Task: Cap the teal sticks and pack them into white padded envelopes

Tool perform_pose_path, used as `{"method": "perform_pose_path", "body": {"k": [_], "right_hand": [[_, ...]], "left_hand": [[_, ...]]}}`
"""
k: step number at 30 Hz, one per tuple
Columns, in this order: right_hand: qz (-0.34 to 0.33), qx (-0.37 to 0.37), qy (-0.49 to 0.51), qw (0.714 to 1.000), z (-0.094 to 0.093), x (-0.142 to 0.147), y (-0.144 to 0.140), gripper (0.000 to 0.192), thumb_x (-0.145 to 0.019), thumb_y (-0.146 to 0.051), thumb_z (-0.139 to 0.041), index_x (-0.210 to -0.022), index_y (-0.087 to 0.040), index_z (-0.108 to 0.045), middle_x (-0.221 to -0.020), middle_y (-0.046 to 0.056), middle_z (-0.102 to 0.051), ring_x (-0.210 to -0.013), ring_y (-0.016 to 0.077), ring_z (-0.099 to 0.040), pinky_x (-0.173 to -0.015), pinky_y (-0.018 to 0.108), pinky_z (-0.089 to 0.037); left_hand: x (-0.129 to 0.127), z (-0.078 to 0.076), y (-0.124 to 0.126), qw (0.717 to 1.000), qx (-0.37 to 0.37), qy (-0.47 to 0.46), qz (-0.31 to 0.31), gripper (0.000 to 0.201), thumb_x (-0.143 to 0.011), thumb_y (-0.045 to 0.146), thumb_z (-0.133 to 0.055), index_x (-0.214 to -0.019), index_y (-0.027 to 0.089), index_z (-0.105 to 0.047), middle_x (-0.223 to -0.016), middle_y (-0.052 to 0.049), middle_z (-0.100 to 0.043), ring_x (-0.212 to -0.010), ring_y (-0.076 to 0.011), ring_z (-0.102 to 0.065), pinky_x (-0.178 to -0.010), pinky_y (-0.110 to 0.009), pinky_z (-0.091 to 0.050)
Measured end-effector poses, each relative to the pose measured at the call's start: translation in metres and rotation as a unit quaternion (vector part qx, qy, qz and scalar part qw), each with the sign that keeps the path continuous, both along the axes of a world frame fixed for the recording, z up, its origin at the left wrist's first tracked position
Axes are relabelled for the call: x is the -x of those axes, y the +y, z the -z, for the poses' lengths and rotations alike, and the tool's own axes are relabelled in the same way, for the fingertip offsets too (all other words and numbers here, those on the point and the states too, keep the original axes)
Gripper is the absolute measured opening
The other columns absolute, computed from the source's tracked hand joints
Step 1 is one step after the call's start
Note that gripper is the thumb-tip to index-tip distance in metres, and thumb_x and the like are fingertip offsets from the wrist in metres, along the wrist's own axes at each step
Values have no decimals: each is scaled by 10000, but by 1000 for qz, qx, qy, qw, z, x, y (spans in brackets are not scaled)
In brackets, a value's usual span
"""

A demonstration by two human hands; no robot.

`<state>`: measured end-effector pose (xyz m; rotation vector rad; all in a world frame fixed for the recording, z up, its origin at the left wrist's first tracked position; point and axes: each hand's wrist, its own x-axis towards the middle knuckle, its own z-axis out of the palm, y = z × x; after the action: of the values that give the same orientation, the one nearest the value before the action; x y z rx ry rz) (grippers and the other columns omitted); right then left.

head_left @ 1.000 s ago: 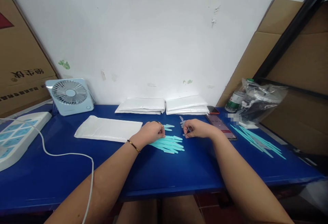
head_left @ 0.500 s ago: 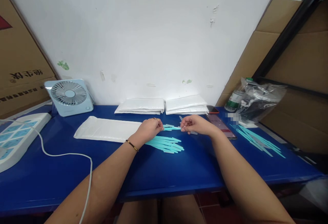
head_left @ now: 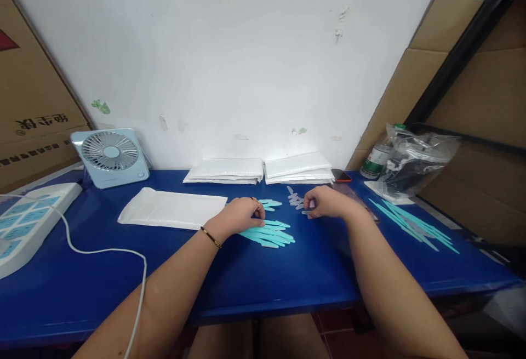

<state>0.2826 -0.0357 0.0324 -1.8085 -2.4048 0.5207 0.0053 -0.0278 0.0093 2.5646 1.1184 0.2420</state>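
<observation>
My left hand (head_left: pixel 242 215), with a ring and a dark bracelet, rests closed on the bundle of turquoise eyebrow razors (head_left: pixel 271 234). Its thumb and curled fingers are on a razor handle at the upper edge of that bundle, partly hidden by the hand. Just beyond lies a smaller group of turquoise razors (head_left: pixel 270 204), their handles covered by my hand. To the right, my right hand (head_left: pixel 326 203) dips its bent fingertips into a small pile of translucent blade caps (head_left: pixel 295 200). Its thumb and index finger are pinched together at a cap there, mostly hidden.
A white padded mailer (head_left: pixel 172 209) lies left, with two stacks of folded mailers (head_left: pixel 226 170) by the wall. A blue fan (head_left: pixel 110 153), power strip (head_left: pixel 33 222) and white cable (head_left: pixel 98 249) stand left. More razors (head_left: pixel 411 224), a phone (head_left: pixel 361 200), bottle (head_left: pixel 375 161) and plastic bag (head_left: pixel 417 161) lie right.
My hands have parted. The left has come down from the upper razors to the lower bundle; the right has moved right to the caps, away from the razor it was touching.
</observation>
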Motion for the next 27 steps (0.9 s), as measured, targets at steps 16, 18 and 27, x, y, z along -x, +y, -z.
{"method": "perform_pose_path", "body": {"k": [16, 18, 27], "right_hand": [[14, 80, 469, 880, 13, 19, 8, 305, -667, -378, -723, -808, -139, -597, -680, 46, -670, -630, 164, -668, -582, 272, -552], [44, 60, 503, 861, 14, 21, 10, 348, -646, -424, -740, -778, -134, -600, -655, 48, -670, -569, 149, -656, -521, 244, -538], [54, 62, 536, 840, 16, 34, 7, 375, -624, -457, -750, -722, -130, -594, -602, 18, -646, -489, 129, -628, -448, 212, -494]], "left_hand": [[5, 1, 12, 977, 65, -162, -119, 275, -747, 444, -539, -807, 190, -624, -724, -15, -632, -669, -158, -577, -559, -236, -410], [5, 2, 12, 977, 70, -164, -116, 276, -745, 449, -540, -802, 192, -621, -724, -13, -632, -671, -158, -578, -558, -236, -407], [4, 0, 12, 975, 70, -173, -119, 291, -738, 460, -548, -794, 185, -623, -706, -9, -621, -659, -153, -566, -554, -238, -395]]}}
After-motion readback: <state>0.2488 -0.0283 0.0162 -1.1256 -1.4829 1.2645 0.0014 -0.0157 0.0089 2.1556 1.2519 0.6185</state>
